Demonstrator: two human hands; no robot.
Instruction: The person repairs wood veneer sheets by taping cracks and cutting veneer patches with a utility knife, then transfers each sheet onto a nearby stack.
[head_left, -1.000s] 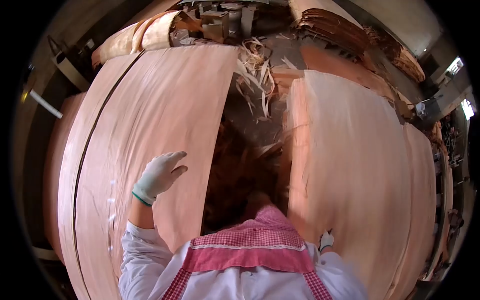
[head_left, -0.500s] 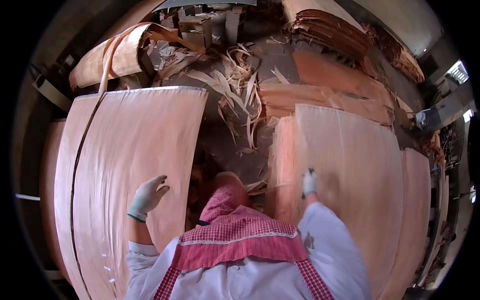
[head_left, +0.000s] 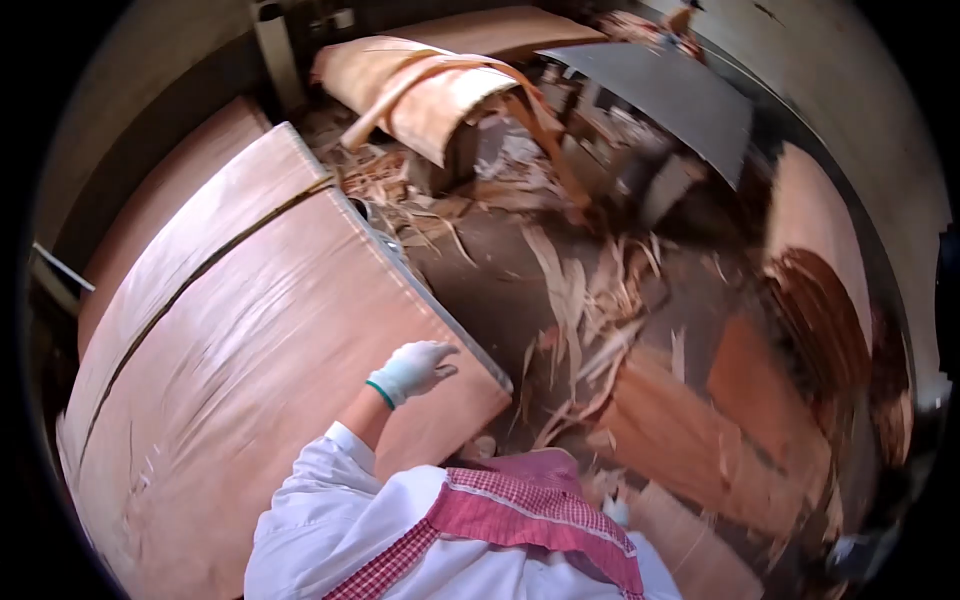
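Observation:
My left hand (head_left: 412, 372), in a white glove with a green cuff, is over the right part of a large pinkish wood veneer sheet (head_left: 240, 350). Its fingers are stretched forward and hold nothing; whether it touches the sheet I cannot tell. A dark split runs lengthwise along that sheet. Low in the view, my right hand (head_left: 616, 510) shows only in part beside the apron, small and blurred, near another veneer sheet (head_left: 690, 545). Its fingers cannot be made out.
Torn veneer strips (head_left: 590, 300) litter the dark floor (head_left: 480, 260). Broken orange veneer (head_left: 680, 430) lies at the right. Beyond stand a bent veneer bundle (head_left: 420, 90), a grey panel (head_left: 670, 95) and a veneer stack (head_left: 820, 290).
The view has swung to the left, so the left sheet looks tilted and the right sheet has slid low. My right hand has left the middle of the right sheet's near side.

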